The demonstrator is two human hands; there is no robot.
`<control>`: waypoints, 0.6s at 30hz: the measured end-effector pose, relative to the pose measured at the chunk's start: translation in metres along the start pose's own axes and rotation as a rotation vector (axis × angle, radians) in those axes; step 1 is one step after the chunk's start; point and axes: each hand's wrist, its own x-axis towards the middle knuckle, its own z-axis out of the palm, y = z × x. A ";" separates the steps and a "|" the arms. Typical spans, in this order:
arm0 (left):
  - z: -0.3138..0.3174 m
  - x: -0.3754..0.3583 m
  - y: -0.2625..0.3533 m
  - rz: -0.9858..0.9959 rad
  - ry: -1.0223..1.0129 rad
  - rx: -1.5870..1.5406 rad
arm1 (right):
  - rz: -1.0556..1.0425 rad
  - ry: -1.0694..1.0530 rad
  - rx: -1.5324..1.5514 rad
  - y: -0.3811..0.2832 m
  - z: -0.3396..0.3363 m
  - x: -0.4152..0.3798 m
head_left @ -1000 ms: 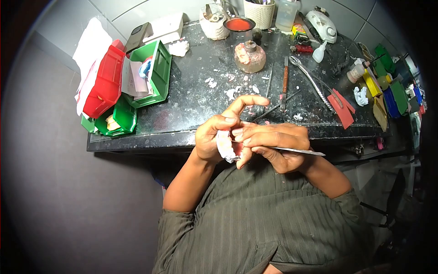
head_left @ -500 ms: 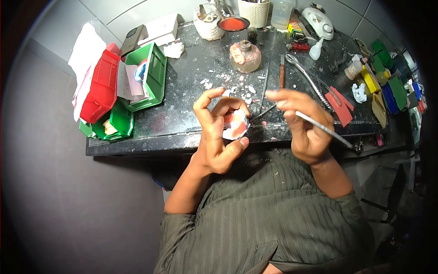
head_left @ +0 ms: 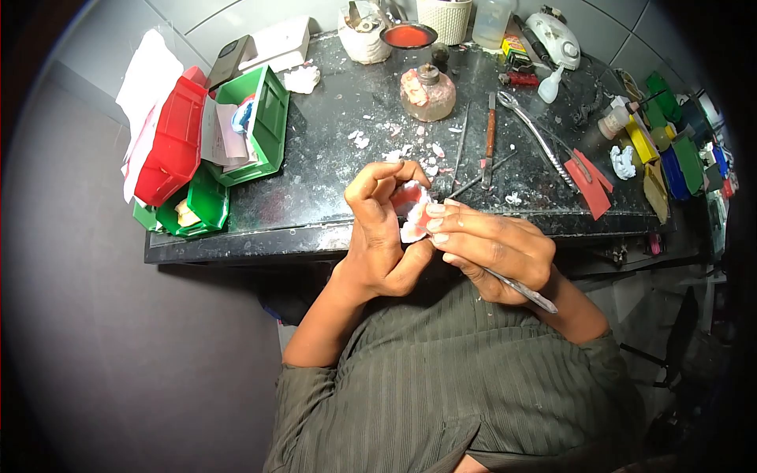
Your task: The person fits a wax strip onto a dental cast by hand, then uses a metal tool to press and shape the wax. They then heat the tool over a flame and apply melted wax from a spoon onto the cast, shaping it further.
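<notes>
A small white and pink dental model (head_left: 410, 209) is held in my left hand (head_left: 374, 236), fingers curled over its top and thumb below it. My right hand (head_left: 501, 248) is closed around a thin metal tool (head_left: 524, 292), whose handle sticks out below the palm. Its fingertips touch the right side of the model, and the tool's working tip is hidden. Beyond the hands, another thin dark tool (head_left: 485, 175) and a brown-handled knife (head_left: 490, 138) lie on the black table (head_left: 331, 118) among white and pink scraps.
Green bins (head_left: 272, 130) and a red bin (head_left: 169, 146) stand at the left. A glass burner (head_left: 428, 93) is at the back, near a dish of red wax (head_left: 408, 35). Farther right lie a braided metal tool (head_left: 544, 146) and pink sheets (head_left: 591, 185).
My right hand has moved left and down with the metal tool, from apart to touching the model. The left-hand fingers have folded closer over the model.
</notes>
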 end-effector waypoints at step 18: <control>0.000 -0.003 -0.004 -0.072 -0.021 -0.182 | -0.039 0.009 -0.019 0.005 0.003 0.001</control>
